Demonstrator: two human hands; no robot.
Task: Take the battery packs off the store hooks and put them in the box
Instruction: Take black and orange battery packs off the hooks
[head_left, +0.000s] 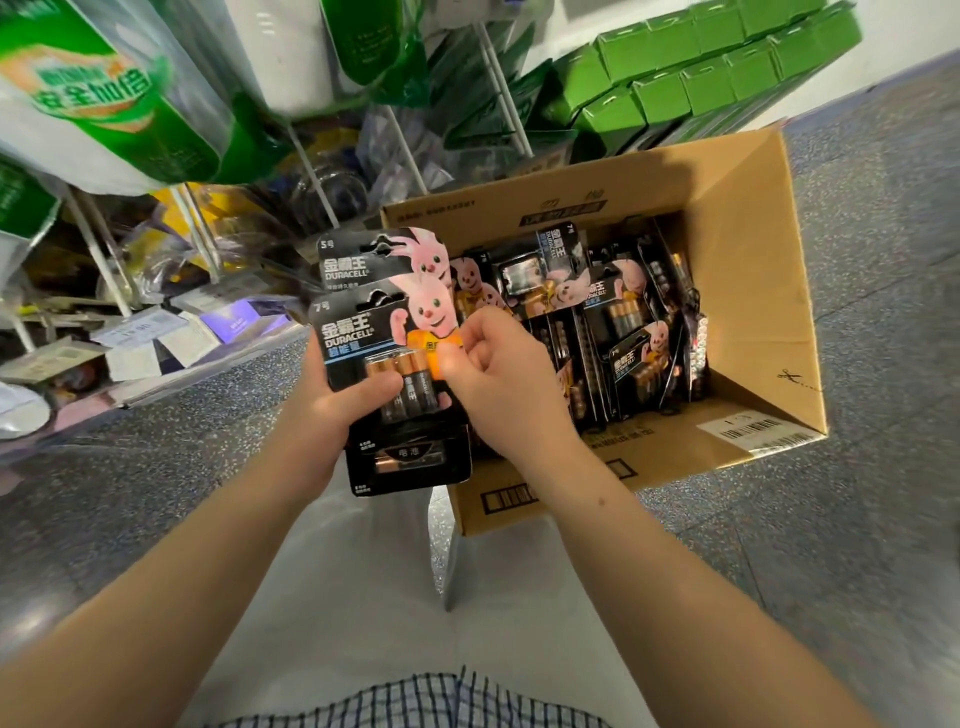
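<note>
Speckled grey floor (857, 519) under you, shop racking upper left with white wire hooks (506, 83) and green-and-white bagged goods (104, 104). Stacked green cartons (701, 67) sit against the wall at top right.

Cardboard box (753, 312) is open on the floor just ahead and to your right, flaps up, barcode label on the near right flap. It's already well filled with battery packs (613, 332), most standing on edge in rows, black cards with the pink bunny print.

Your left hand (337, 405) has its grip closed around a small stack of packs (384, 332), thumb across the front of the top card over the battery blister. Top card is marked 7号, the one behind it 5号, and a third pack pokes out below the hand. Stack is held up just left of the box's near left corner, partly overlapping its rim in view.

Your right hand (498, 374) has fingers curled, grip pinching the right edge of the top card at the orange bunny shirt. Both hands touch the same stack.

Light trousers and a checked shirt hem at the bottom of view.
</note>
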